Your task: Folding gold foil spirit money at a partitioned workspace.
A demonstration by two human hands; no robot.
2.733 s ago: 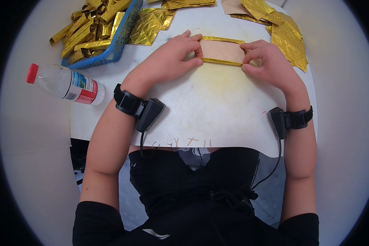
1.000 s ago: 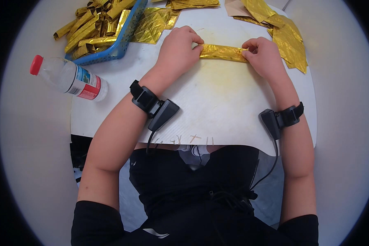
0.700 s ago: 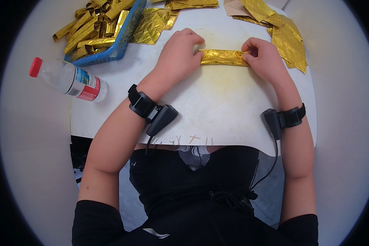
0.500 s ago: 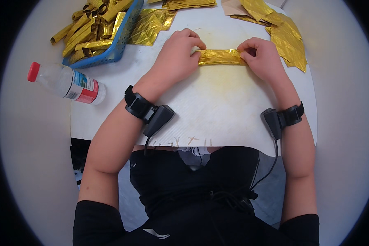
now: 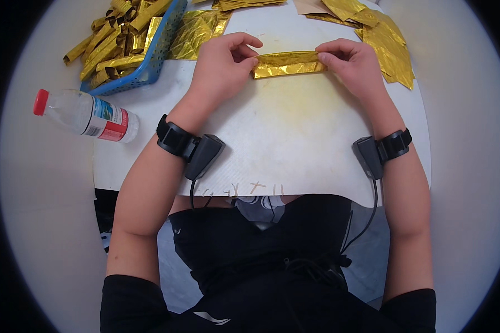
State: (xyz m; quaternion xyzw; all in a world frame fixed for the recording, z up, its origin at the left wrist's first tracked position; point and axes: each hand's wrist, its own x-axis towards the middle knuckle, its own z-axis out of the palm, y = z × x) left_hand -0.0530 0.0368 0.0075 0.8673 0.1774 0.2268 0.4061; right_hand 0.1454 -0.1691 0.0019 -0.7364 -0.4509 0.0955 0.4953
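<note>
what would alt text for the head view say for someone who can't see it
Seen from above, a person's left hand and right hand pinch the two ends of a folded gold foil strip over a white board. A blue basket of folded gold strips and a plastic bottle lie to the left.

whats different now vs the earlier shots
The gold foil, earlier opened flat with a tan sheet showing, is now folded into a narrow strip, still pinched at its ends by the left hand and right hand. Bottle, blue basket and loose foil sheets stayed put.
</note>
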